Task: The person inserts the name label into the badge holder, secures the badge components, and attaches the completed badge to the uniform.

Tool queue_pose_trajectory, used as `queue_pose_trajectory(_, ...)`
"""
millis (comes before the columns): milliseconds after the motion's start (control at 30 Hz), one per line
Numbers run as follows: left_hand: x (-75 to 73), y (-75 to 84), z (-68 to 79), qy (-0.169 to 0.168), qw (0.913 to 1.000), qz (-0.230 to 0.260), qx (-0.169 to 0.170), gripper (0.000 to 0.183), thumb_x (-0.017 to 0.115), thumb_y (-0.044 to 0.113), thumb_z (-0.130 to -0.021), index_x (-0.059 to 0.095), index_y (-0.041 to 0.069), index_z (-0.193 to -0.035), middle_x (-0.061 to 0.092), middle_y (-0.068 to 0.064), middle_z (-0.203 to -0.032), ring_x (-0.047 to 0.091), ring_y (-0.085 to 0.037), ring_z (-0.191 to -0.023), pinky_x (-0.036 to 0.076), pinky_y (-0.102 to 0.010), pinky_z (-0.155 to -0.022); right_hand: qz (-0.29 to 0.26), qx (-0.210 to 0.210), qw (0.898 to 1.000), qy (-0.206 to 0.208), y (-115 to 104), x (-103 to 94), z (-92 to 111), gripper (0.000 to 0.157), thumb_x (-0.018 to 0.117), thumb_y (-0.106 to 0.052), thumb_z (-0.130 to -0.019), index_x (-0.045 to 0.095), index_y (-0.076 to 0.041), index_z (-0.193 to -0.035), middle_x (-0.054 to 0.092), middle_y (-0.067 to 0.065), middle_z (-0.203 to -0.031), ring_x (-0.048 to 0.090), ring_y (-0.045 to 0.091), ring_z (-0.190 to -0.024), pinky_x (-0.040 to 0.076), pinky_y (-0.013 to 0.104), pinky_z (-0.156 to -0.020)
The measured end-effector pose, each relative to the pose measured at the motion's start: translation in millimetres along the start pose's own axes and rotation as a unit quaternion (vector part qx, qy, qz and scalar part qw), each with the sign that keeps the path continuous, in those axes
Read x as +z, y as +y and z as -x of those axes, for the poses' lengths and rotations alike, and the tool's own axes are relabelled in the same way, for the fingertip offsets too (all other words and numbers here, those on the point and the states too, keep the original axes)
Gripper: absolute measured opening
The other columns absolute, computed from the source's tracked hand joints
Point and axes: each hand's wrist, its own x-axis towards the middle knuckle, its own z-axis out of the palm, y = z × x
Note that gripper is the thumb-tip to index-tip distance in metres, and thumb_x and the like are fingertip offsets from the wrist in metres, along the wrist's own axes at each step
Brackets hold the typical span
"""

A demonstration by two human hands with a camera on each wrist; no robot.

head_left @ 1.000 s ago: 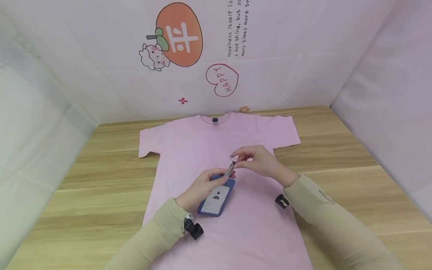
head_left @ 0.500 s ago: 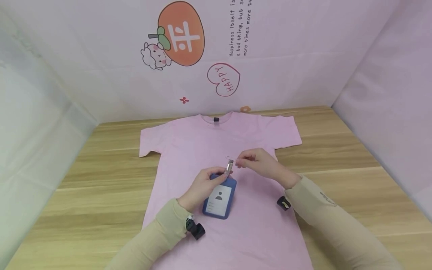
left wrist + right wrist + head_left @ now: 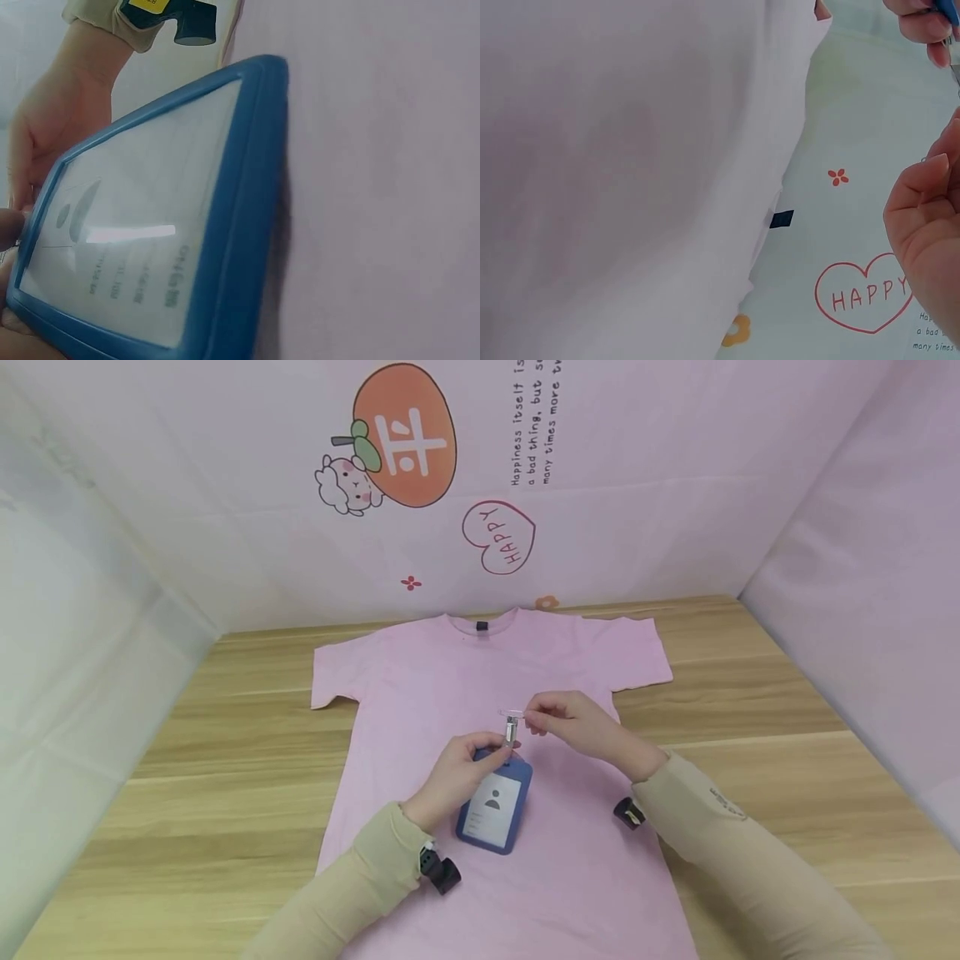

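A blue-framed ID badge holder [image 3: 491, 810] with a person icon and lines of print hangs tilted just over the pink T-shirt [image 3: 420, 693]. My left hand [image 3: 450, 781] pinches the strap at its top, below a silver clip [image 3: 511, 731]. A thin wire safety pin [image 3: 512, 713] stands out from the clip's upper end, and my right hand [image 3: 573, 722] pinches its right end between thumb and fingers. The left wrist view is filled by the holder's front, with the right hand behind it. At the right wrist view's edge, the pin is mostly hidden.
The T-shirt lies spread on a wood-grain table [image 3: 247, 760], collar toward the printed back curtain [image 3: 615, 510]. White curtains enclose the left and right sides. Black wrist cameras [image 3: 442, 870] sit at both cuffs.
The badge holder has swung slightly right and turned more face-on. The right fingers drew off the pin, then took hold of its right end. The pin and clip now stand more upright.
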Motion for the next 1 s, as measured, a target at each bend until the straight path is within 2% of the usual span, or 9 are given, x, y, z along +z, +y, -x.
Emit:
queue_pose_trajectory(133, 1.0, -2.7, -1.1, 0.019, 0.9997, 0.017, 0.000, 0.026, 0.051, 0.008, -0.096, 0.061, -0.011, -0.111, 0.069, -0.023, -0.100, 0.067, -0.013, -0.085, 0.052, -0.021, -0.074, -0.009, -0.001, 1.000, -0.002, -1.4, 1.2, 0.9, 0.015, 0.054, -0.008, -0.095, 0.062, 0.001, -0.086, 0.058, 0.008, -0.075, 0.052, 0.013, -0.073, 0.044, 0.025, -0.067)
queue_pose_trajectory(267, 1.5, -3.4, -2.3, 0.046, 0.9986, 0.027, 0.004, 0.024, 0.051, 0.006, -0.095, 0.061, -0.010, -0.111, 0.068, -0.024, -0.102, 0.068, -0.023, -0.092, 0.053, -0.021, -0.076, -0.016, -0.002, 1.000, 0.002, -3.0, 2.3, 1.8, 0.015, 0.055, -0.007, -0.094, 0.063, -0.001, -0.084, 0.058, 0.010, -0.074, 0.052, 0.013, -0.073, 0.044, 0.024, -0.066)
queue_pose_trajectory(467, 1.2, -2.8, -4.2, 0.083, 0.9953, 0.049, 0.005, 0.021, 0.052, 0.004, -0.094, 0.062, -0.009, -0.108, 0.068, -0.024, -0.102, 0.067, -0.018, -0.088, 0.054, -0.022, -0.078, -0.021, -0.006, 1.000, 0.011, -4.3, 3.6, 2.4, 0.014, 0.056, -0.006, -0.093, 0.063, -0.002, -0.082, 0.057, 0.005, -0.072, 0.052, 0.011, -0.071, 0.044, 0.023, -0.064)
queue_pose_trajectory(600, 1.1, -2.1, -5.7, 0.091, 0.9935, 0.067, 0.015, 0.021, 0.052, 0.001, -0.094, 0.060, -0.009, -0.110, 0.067, -0.026, -0.100, 0.068, -0.018, -0.082, 0.056, -0.026, -0.078, -0.027, 0.001, 1.000, 0.011, -3.8, 4.1, 2.8, 0.014, 0.055, -0.006, -0.093, 0.062, -0.002, -0.081, 0.056, 0.005, -0.071, 0.051, 0.011, -0.071, 0.043, 0.024, -0.065)
queue_pose_trajectory(733, 2.1, -0.2, -7.3, 0.094, 0.9937, 0.057, 0.023, 0.020, 0.054, 0.000, -0.093, 0.060, -0.008, -0.110, 0.068, -0.026, -0.099, 0.068, -0.021, -0.081, 0.056, -0.026, -0.075, -0.030, 0.007, 0.999, 0.011, -3.5, 4.3, 2.8, 0.015, 0.055, -0.007, -0.093, 0.062, 0.000, -0.081, 0.055, 0.002, -0.071, 0.051, 0.011, -0.070, 0.042, 0.024, -0.064)
queue_pose_trajectory(833, 2.9, 0.8, -8.4, 0.095, 0.9938, 0.050, 0.029, 0.023, 0.054, 0.000, -0.093, 0.058, -0.008, -0.114, 0.068, -0.026, -0.098, 0.068, -0.017, -0.078, 0.055, -0.025, -0.073, -0.036, 0.009, 0.999, 0.011, -3.0, 5.2, 2.1, 0.017, 0.055, -0.007, -0.093, 0.061, 0.002, -0.080, 0.054, 0.001, -0.071, 0.051, 0.010, -0.069, 0.043, 0.025, -0.064)
queue_pose_trajectory(1000, 2.4, 1.6, -10.8, 0.094, 0.9926, 0.067, 0.036, 0.027, 0.054, -0.001, -0.093, 0.055, -0.009, -0.119, 0.067, -0.027, -0.098, 0.063, -0.005, -0.071, 0.056, -0.023, -0.071, -0.061, 0.017, 0.998, 0.006, -1.2, 7.7, -0.1, 0.018, 0.053, -0.005, -0.093, 0.059, 0.008, -0.082, 0.054, -0.001, -0.070, 0.051, 0.008, -0.068, 0.045, 0.027, -0.065)
